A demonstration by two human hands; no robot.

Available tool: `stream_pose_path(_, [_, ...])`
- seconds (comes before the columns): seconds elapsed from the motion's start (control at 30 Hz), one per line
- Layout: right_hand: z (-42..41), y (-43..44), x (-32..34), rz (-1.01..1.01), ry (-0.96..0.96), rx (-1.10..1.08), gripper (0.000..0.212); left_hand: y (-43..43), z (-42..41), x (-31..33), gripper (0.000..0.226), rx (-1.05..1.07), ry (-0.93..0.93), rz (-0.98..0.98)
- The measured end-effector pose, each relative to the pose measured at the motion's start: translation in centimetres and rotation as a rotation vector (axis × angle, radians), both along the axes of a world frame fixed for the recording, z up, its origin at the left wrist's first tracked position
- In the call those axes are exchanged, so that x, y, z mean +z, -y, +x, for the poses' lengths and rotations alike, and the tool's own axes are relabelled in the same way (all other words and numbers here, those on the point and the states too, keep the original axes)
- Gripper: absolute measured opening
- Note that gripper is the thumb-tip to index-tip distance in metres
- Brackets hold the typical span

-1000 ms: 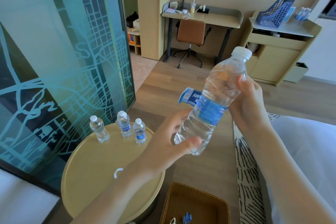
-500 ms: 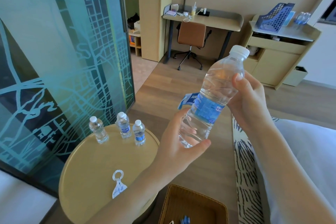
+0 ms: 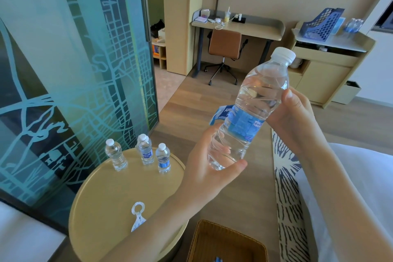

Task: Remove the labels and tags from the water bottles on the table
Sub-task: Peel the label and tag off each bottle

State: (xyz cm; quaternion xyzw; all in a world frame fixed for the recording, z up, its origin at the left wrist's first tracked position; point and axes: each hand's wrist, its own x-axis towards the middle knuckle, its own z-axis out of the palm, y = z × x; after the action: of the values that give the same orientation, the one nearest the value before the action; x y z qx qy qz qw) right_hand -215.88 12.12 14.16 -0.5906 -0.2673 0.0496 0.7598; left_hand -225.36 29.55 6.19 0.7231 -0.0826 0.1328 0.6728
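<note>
Clear plastic water bottle (image 3: 255, 100), tilted with its cap up and to the right, is held over the wooden floor (image 3: 212, 100) between a round table (image 3: 102, 198) and a bed (image 3: 361, 176). The left hand (image 3: 204, 168) grips its base and the right hand (image 3: 297, 119) clasps its upper body. A flap of its blue label (image 3: 244, 123) juts left, partly peeled. At least three small bottles (image 3: 116, 155) stand by the table's far rim beside the glass partition (image 3: 63, 70). One white tag (image 3: 137, 216) lies near the front edge, close to a wicker basket (image 3: 223, 240).

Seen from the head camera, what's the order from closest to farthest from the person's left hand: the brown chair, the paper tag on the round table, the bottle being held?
1. The bottle, gripped at its base by the left hand.
2. The paper tag, on the round table, lower left.
3. The brown chair, far across the room at the desk.
</note>
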Motion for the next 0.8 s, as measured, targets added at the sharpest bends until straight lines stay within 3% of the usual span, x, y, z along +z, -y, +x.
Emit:
stream_pose_path(0.17, [0.4, 0.2, -0.7, 0.059, -0.058, 0.035, 0.081, 0.0, 0.0, 0.0, 0.063, 0.008, 0.019, 0.015])
stream_pose_path(0.33, [1.2, 0.6, -2.6, 0.090, -0.190, -0.102, 0.049, 0.1, -0.1, 0.7, 0.057, -0.015, 0.066, -0.004])
stream_pose_path(0.63, [0.1, 0.0, -2.7, 0.170, -0.121, -0.016, 0.040, -1.1, 0.1, 1.5, 0.051, -0.153, 0.029, -0.086])
stream_pose_path(0.8, [0.2, -1.4, -1.5, 0.135, -0.061, -0.093, 0.036, -2.6, 2.2, 1.9, 0.046, -0.169, -0.030, -0.047])
